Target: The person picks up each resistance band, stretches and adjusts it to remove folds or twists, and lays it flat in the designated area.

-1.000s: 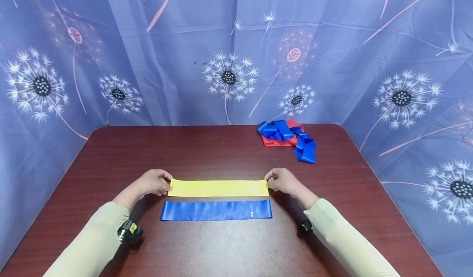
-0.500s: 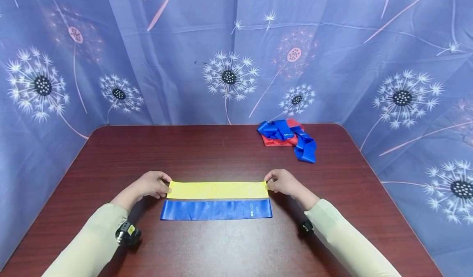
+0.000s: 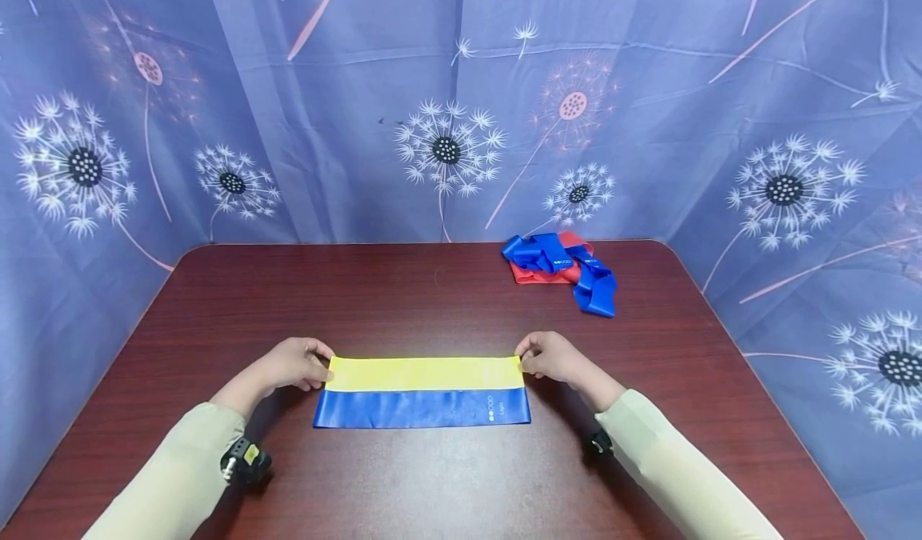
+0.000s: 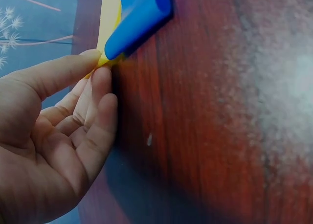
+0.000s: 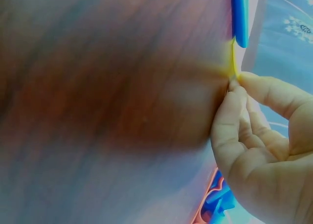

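Observation:
A flat yellow resistance band (image 3: 425, 374) is stretched straight between my two hands. My left hand (image 3: 294, 364) pinches its left end between thumb and fingers; in the left wrist view the thumb (image 4: 63, 70) presses down on the yellow end. The right end is pinched by my right hand (image 3: 553, 359), which the right wrist view shows with the fingertips (image 5: 235, 87) on the yellow edge. Just in front lies a blue resistance band (image 3: 418, 410) marked "Light", flat and parallel on the table. The yellow band's front edge meets the blue one's back edge in the head view.
A loose heap of blue bands (image 3: 596, 288) and a red band (image 3: 533, 276) lies at the back right of the brown table (image 3: 324, 292). A blue curtain (image 3: 346, 124) with dandelion prints stands around the table's back and sides.
Both hands have moved the yellow band slightly nearer to the person, closing the strip of table seen between it and the blue band. The blue band and the heap have stayed put.

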`<state>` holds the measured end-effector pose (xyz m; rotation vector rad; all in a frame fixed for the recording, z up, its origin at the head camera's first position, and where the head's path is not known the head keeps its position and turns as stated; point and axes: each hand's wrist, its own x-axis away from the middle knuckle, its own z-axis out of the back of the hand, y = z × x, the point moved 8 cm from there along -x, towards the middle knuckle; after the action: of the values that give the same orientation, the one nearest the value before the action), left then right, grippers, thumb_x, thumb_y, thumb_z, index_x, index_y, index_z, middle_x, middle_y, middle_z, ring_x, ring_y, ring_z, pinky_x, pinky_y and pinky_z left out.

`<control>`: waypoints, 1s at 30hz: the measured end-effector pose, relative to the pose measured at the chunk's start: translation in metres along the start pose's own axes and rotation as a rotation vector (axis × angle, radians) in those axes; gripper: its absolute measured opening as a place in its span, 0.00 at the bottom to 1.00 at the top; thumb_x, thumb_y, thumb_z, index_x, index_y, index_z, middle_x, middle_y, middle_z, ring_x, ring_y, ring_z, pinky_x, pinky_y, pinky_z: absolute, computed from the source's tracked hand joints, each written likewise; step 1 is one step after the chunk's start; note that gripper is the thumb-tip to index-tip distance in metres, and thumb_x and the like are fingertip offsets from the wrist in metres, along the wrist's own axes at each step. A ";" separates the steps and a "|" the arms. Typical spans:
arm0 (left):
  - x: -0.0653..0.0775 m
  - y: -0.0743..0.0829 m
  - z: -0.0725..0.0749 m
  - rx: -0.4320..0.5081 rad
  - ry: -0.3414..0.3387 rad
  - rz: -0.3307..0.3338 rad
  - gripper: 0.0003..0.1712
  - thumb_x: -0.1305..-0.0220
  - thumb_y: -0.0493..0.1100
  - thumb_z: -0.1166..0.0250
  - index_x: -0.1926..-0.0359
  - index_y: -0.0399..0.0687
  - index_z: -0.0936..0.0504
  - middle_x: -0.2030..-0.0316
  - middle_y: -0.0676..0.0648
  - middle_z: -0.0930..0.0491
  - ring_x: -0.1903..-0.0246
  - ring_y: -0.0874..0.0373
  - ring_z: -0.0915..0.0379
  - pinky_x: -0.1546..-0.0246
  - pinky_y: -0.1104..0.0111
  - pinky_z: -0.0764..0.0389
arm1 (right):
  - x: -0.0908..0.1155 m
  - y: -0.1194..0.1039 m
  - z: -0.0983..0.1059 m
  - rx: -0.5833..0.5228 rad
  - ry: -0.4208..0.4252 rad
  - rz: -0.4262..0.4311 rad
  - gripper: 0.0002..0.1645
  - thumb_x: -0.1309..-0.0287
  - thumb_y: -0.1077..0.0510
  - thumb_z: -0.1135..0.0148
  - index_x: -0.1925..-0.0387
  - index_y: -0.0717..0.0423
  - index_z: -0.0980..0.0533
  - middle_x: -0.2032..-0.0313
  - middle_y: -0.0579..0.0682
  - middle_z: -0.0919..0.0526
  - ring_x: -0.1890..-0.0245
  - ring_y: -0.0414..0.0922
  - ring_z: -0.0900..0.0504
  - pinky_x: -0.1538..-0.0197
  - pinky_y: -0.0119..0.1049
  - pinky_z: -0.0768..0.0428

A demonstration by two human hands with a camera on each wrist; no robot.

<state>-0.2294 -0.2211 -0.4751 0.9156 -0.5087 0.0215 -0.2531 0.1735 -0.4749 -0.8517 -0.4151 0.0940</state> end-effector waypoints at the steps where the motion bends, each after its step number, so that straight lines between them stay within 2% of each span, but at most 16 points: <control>1: 0.000 0.000 0.000 -0.002 -0.001 -0.001 0.21 0.41 0.33 0.31 0.49 0.27 0.23 0.72 0.47 0.18 0.74 0.58 0.22 0.70 0.65 0.17 | 0.000 0.000 0.000 -0.001 -0.001 -0.003 0.08 0.44 0.70 0.35 0.60 0.67 0.21 0.73 0.50 0.21 0.74 0.42 0.25 0.67 0.32 0.21; 15: 0.000 -0.004 0.000 0.008 0.015 -0.026 0.22 0.42 0.34 0.30 0.49 0.27 0.23 0.72 0.49 0.17 0.73 0.58 0.22 0.70 0.65 0.18 | 0.001 0.001 -0.001 -0.026 -0.019 0.001 0.09 0.43 0.70 0.35 0.59 0.68 0.21 0.73 0.50 0.21 0.74 0.42 0.25 0.65 0.32 0.19; 30: 0.006 -0.001 -0.002 -0.005 0.010 -0.012 0.21 0.42 0.34 0.30 0.50 0.27 0.23 0.73 0.48 0.18 0.74 0.58 0.23 0.70 0.66 0.17 | 0.003 -0.003 -0.002 0.024 -0.010 0.016 0.08 0.43 0.69 0.34 0.61 0.67 0.21 0.72 0.52 0.19 0.74 0.42 0.24 0.67 0.33 0.21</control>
<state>-0.2227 -0.2214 -0.4747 0.9131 -0.4934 0.0137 -0.2502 0.1708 -0.4730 -0.8310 -0.4160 0.1176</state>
